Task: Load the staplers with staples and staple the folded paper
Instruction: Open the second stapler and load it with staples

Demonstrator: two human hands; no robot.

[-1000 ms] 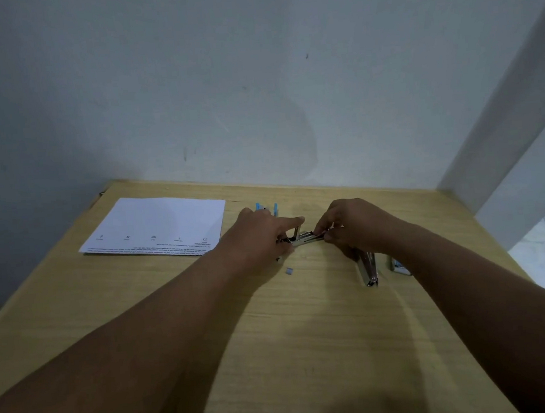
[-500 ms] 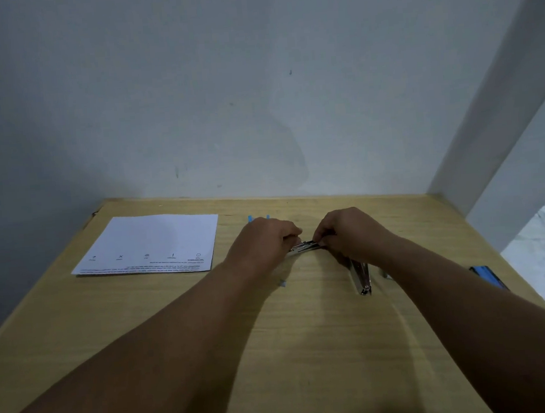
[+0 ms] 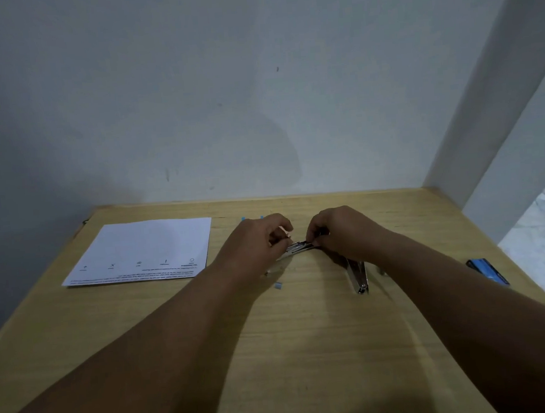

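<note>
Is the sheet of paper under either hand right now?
No. The sheet of paper lies flat on the table, apart from the left hand and right hand.

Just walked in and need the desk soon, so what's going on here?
A person is working on a small metal stapler at the back of the wooden table, the left hand and right hand each pinching one end. It looks like loading, though no staples are clear to see. A second stapler lies by the right wrist. The printed paper sits untouched to the left, and a blue box is near the right edge.
</note>
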